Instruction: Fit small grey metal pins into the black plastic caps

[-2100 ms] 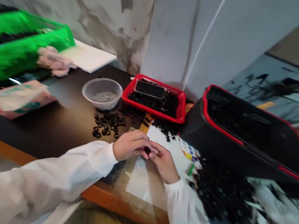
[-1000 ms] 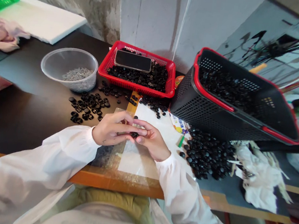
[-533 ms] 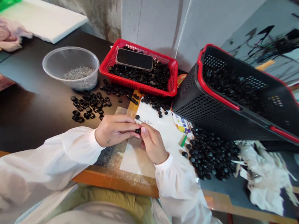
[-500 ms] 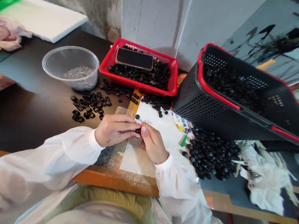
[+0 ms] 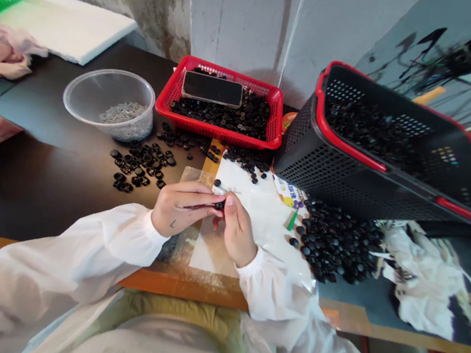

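Over the white sheet (image 5: 255, 225), my left hand (image 5: 181, 207) and my right hand (image 5: 237, 232) meet at the fingertips. Both are closed on a small round black cap (image 5: 219, 204), pinched between them; the fingers cover part of it. Just beyond the left fingertips lies another black cap (image 5: 217, 183) on the sheet. Left of my hands is a loose group of black ring-like parts (image 5: 139, 167) on the dark table. A large pile of black caps (image 5: 339, 242) lies to the right of the sheet.
A clear tub (image 5: 109, 99) holds small metal pins. Behind the sheet, a red basket (image 5: 218, 131) contains black parts, with a phone (image 5: 212, 89) on top. A tall black basket (image 5: 326, 177) with red handles stands at right, near white gloves (image 5: 421, 282) and a green-handled tool (image 5: 292, 221).
My hands stay together on the small black cap, with the right fingers slightly shifted. The whole view has moved a little; the surrounding things stay in place.
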`<state>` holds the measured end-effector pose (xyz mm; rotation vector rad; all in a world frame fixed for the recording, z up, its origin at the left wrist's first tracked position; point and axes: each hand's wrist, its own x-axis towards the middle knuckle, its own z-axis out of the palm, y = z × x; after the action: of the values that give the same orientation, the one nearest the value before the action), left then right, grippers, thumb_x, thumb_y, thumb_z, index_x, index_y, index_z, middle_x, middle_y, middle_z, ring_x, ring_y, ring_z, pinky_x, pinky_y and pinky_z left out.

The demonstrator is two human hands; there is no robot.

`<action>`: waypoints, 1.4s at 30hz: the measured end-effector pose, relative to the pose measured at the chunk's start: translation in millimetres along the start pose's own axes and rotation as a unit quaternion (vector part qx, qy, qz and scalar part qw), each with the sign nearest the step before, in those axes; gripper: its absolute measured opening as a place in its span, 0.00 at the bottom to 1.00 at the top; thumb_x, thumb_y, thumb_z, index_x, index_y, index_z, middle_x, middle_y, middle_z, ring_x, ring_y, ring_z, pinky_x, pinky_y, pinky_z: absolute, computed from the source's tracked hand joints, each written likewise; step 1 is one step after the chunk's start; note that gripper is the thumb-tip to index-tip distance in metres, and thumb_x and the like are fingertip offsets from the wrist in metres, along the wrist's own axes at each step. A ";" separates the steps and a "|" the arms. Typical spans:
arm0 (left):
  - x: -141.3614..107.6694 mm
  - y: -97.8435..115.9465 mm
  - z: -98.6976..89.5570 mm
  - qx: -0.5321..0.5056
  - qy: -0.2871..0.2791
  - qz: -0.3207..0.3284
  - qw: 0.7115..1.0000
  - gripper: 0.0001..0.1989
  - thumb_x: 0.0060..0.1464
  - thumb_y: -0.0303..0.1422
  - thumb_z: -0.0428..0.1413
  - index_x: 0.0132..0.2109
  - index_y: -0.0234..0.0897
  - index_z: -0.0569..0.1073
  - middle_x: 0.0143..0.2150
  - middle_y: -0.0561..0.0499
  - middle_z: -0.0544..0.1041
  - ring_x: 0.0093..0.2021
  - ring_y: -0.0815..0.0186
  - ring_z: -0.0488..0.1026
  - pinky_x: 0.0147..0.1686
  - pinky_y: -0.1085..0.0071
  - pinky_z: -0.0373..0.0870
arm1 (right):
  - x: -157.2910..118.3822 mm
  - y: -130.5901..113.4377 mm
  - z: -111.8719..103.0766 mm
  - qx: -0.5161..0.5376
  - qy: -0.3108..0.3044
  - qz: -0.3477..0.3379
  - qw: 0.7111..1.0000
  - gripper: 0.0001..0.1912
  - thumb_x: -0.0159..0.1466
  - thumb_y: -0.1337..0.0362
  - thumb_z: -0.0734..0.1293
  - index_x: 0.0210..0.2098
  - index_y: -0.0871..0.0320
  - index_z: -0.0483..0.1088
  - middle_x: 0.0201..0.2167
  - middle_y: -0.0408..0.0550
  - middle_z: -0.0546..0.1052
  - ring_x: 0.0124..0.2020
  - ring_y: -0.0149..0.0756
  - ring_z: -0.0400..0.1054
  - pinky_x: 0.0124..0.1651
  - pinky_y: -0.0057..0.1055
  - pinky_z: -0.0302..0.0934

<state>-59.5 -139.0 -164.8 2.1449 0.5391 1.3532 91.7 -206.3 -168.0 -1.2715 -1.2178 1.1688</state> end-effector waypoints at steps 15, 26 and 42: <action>-2.4 -10.9 0.1 -0.067 -0.020 -0.066 0.995 0.14 0.53 0.35 0.66 0.48 0.42 0.82 0.37 0.48 0.77 0.35 0.67 0.75 0.37 0.72 0.75 | 1.3 -2.2 -3.4 0.188 -0.111 0.118 0.969 0.28 0.63 0.35 0.61 0.42 0.54 0.67 0.30 0.41 0.60 0.27 0.29 0.55 0.25 0.26 0.61; -0.2 -18.2 -0.4 -0.185 -0.071 -0.138 0.970 0.12 0.55 0.42 0.64 0.43 0.41 0.84 0.34 0.48 0.73 0.36 0.65 0.73 0.37 0.68 0.74 | 6.3 -7.5 -7.1 0.255 -0.186 0.097 0.944 0.28 0.60 0.38 0.67 0.46 0.54 0.69 0.34 0.41 0.63 0.27 0.28 0.55 0.26 0.24 0.63; -1.4 -25.0 0.2 -0.208 -0.077 -0.164 0.961 0.12 0.54 0.36 0.65 0.47 0.43 0.83 0.37 0.48 0.79 0.36 0.67 0.74 0.39 0.72 0.71 | 10.3 0.1 -11.8 0.240 -0.119 0.114 0.957 0.26 0.56 0.40 0.72 0.26 0.59 0.69 0.22 0.38 0.67 0.21 0.24 0.54 0.26 0.26 0.54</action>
<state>-61.1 -120.5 -181.6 1.7105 0.4738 1.0028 103.7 -196.4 -167.7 -0.9340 -0.8869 1.7058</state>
